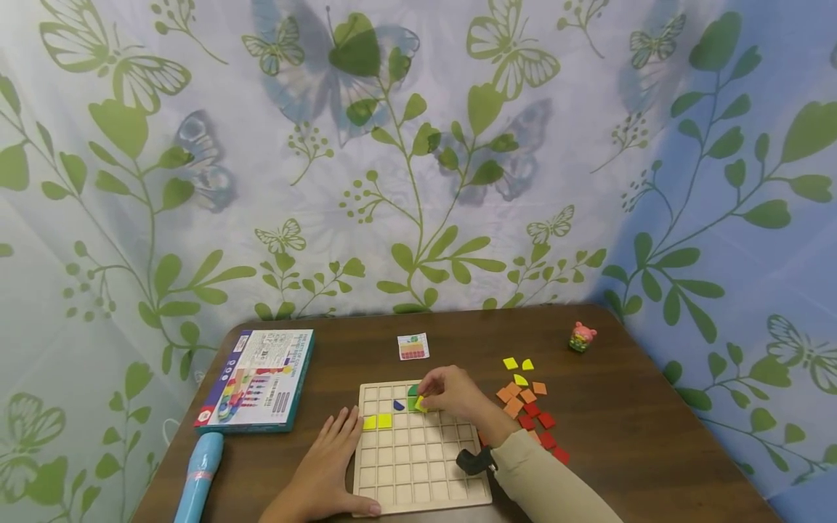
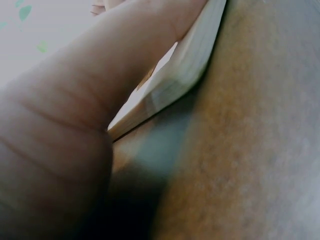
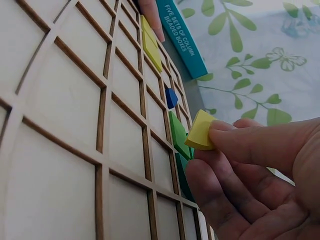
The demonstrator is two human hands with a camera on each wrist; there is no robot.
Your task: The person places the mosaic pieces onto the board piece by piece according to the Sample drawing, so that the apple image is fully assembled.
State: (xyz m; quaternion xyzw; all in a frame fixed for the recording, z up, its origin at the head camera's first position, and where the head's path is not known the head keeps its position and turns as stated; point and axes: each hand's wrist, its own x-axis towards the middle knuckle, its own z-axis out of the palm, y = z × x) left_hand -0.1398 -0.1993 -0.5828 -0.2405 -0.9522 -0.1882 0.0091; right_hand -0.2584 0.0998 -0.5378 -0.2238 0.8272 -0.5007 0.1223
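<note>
A wooden grid board (image 1: 412, 476) lies flat on the table. My left hand (image 1: 330, 461) rests along its left edge with fingers extended, the thumb by the near left corner. Over the far part of the board, my right hand (image 1: 454, 396) pinches a yellow tile (image 3: 201, 131) between thumb and fingers. In the right wrist view the tile is tilted, close by green tiles (image 3: 176, 131) in the grid. A blue rounded piece (image 1: 398, 404) sits a little to the left of them. Two yellow square tiles (image 1: 384, 420) lie side by side near the left edge.
Loose red and orange tiles (image 1: 512, 407) are scattered right of the board, partly behind my forearm, with several yellow pieces (image 1: 510, 363) beyond. A small picture card (image 1: 413, 346) lies behind the board. A box (image 1: 261, 378) and blue microphone (image 1: 199, 472) are left; a pink-topped figurine (image 1: 582, 337) stands far right.
</note>
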